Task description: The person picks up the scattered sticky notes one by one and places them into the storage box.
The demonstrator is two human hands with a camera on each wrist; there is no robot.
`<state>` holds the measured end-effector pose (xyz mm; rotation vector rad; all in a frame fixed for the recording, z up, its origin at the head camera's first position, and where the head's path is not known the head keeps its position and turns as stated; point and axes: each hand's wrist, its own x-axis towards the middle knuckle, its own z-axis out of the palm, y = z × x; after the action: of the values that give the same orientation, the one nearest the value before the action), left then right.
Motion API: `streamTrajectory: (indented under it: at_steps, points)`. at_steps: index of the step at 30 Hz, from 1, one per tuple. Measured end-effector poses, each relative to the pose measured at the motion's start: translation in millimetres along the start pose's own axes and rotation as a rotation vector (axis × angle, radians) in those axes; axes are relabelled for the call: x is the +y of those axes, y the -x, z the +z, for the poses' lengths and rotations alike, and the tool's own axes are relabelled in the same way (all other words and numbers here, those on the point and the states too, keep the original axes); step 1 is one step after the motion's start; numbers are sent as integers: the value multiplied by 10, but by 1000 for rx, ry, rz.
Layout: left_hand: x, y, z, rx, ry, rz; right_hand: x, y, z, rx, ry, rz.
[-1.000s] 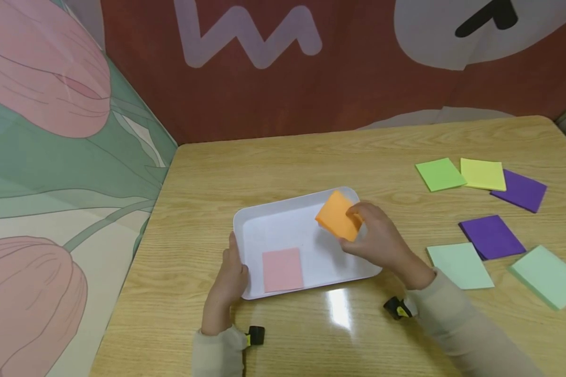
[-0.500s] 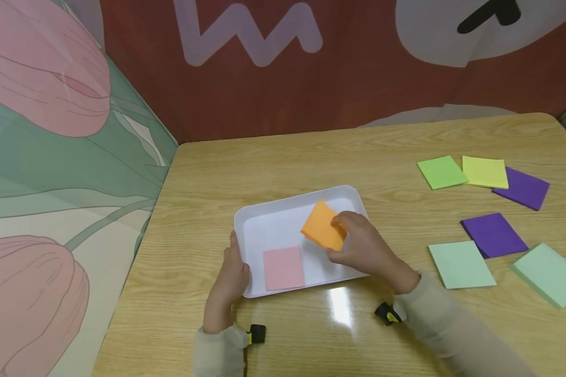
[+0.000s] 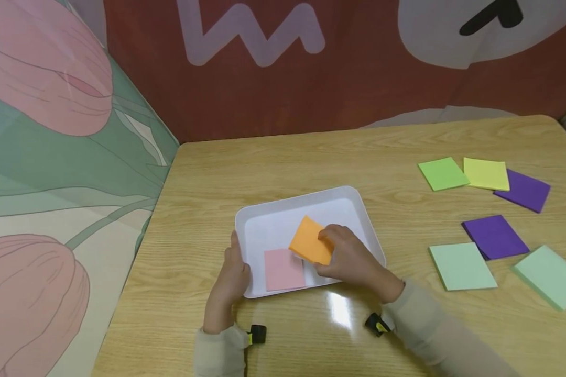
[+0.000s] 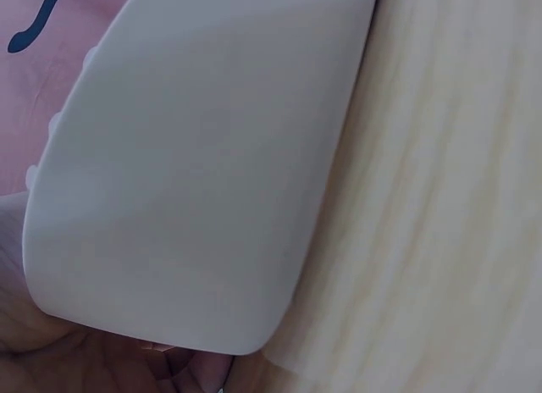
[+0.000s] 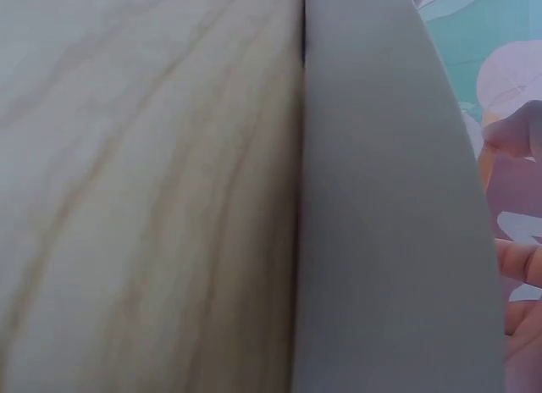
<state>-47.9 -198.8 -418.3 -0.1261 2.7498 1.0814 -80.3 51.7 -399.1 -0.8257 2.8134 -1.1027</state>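
A white tray (image 3: 358, 209) lies at a slant on the wooden table, with a pink sticky note pad (image 3: 283, 275) flat in its near left corner. My left hand (image 3: 228, 277) holds the tray's left end, index finger along the outer wall and thumb by the rim. The left wrist view shows the tray's outer wall (image 4: 186, 173) filling the middle, with part of the hand beneath. Over the tray, my right hand (image 3: 351, 259) pinches an orange sticky note pad (image 3: 308, 241) by its right side, tilted, its lower left edge overlapping the pink pad.
On the right lie more sticky note pads: light green (image 3: 443, 174), yellow (image 3: 487, 174), two purple ones (image 3: 495, 236) and two mint ones (image 3: 462, 266). A printed cloth backdrop (image 3: 358, 78) stands behind the table (image 3: 207, 178) and along its left side.
My right hand has carried the orange sticky note pad leftward and nearer to me, from the tray's right end to beside the pink pad. The left hand stays at the tray's left end.
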Motion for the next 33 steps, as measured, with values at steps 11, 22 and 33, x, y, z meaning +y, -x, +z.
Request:
streamTrajectory:
  at_steps: [11, 22, 33]
  points:
    - [13, 14, -8, 0, -8, -8, -20, 11, 121, -57, 8, -16]
    - [10, 20, -3, 7, -32, 15, -85, 14, 224, -110, 25, -36]
    - [15, 23, -5, 15, -22, 11, -130, -30, 305, -151, 54, -54]
